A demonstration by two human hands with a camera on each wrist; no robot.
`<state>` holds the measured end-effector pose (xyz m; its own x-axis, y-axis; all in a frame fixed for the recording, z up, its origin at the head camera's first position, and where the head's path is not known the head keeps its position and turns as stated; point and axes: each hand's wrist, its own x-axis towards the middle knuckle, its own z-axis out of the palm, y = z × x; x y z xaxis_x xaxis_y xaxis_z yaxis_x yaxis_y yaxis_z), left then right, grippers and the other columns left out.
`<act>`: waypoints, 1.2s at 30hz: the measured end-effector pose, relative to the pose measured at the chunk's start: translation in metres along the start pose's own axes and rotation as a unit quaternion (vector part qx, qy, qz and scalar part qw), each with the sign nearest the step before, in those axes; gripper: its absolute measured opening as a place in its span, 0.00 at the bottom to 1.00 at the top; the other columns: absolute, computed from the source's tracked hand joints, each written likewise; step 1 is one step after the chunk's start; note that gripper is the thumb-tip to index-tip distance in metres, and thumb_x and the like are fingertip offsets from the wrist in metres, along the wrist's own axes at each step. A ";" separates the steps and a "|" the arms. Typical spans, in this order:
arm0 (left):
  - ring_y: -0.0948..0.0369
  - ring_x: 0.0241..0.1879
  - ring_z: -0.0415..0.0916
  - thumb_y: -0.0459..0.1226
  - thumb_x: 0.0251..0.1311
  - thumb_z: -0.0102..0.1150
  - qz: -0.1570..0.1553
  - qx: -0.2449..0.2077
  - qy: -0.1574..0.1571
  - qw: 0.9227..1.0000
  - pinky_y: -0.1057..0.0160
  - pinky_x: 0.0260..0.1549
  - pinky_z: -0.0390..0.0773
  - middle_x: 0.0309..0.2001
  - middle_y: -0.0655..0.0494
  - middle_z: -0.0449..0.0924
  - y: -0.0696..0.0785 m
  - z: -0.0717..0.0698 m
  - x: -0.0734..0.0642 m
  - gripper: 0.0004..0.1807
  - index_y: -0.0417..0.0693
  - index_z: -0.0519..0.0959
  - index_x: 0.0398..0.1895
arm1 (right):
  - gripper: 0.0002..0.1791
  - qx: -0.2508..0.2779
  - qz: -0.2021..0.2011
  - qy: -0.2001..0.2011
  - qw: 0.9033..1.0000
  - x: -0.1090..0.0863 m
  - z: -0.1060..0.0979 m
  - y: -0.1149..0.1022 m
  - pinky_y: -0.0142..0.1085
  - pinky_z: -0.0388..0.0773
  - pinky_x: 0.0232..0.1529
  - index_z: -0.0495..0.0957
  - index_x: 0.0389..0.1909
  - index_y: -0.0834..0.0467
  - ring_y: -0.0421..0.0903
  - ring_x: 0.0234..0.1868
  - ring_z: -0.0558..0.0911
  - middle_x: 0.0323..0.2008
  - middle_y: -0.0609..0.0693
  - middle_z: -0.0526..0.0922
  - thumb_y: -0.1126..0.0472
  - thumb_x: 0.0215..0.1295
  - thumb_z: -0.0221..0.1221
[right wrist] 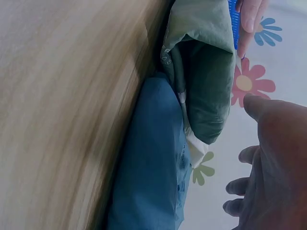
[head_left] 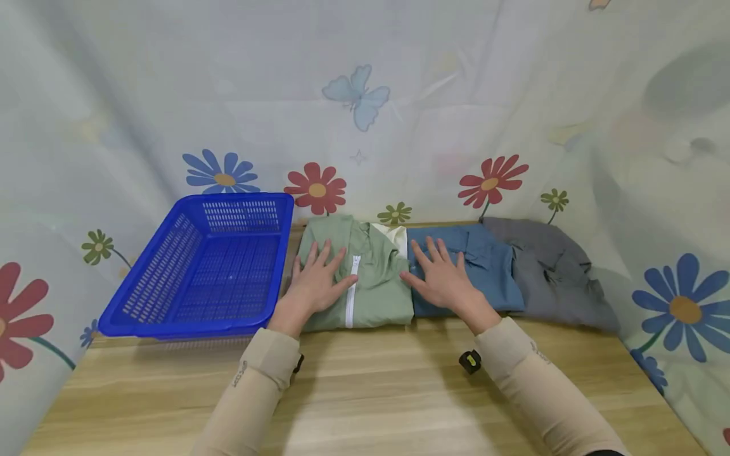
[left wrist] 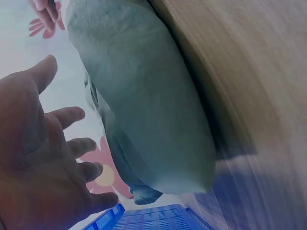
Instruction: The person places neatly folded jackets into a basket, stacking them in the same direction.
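Observation:
A folded light green garment with a white zipper point(head_left: 352, 294) lies on the table, and my left hand point(head_left: 315, 284) hovers over its left part with fingers spread. The left wrist view shows that palm apart from the green garment point(left wrist: 144, 96). My right hand point(head_left: 447, 280), fingers also spread, is over a folded blue garment point(head_left: 493, 272), its thumb near the green one's edge. A gap shows between this hand point(right wrist: 283, 163) and the blue cloth point(right wrist: 148, 163) in the right wrist view. Neither hand holds anything. A bit of cream cloth point(head_left: 397, 237) peeks out between the two garments.
Left of the green garment stands a blue plastic basket point(head_left: 279, 266) with slotted walls and nothing in it. A crumpled dark grey garment point(head_left: 561, 285) lies at the right end of the row. Behind the wooden table point(head_left: 376, 380) hangs a flower-printed curtain point(head_left: 422, 133).

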<state>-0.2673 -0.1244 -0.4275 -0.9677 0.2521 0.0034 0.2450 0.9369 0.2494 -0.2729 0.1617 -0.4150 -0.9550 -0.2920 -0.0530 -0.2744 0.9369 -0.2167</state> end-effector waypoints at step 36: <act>0.26 0.72 0.47 0.30 0.63 0.46 -0.137 -0.113 0.105 0.978 0.34 0.69 0.52 0.71 0.17 0.49 -0.007 0.011 -0.012 0.33 0.41 0.66 0.74 | 0.37 0.236 -0.019 -0.026 0.971 0.020 0.012 -0.011 0.43 0.77 0.24 0.54 0.80 0.59 0.49 0.18 0.76 0.28 0.53 0.79 0.46 0.79 0.52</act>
<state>-0.2570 -0.1312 -0.4394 -0.9920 -0.0789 0.0984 -0.0225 0.8785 0.4772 -0.2880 0.1433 -0.4258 -0.9350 -0.3449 -0.0830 -0.2146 0.7364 -0.6416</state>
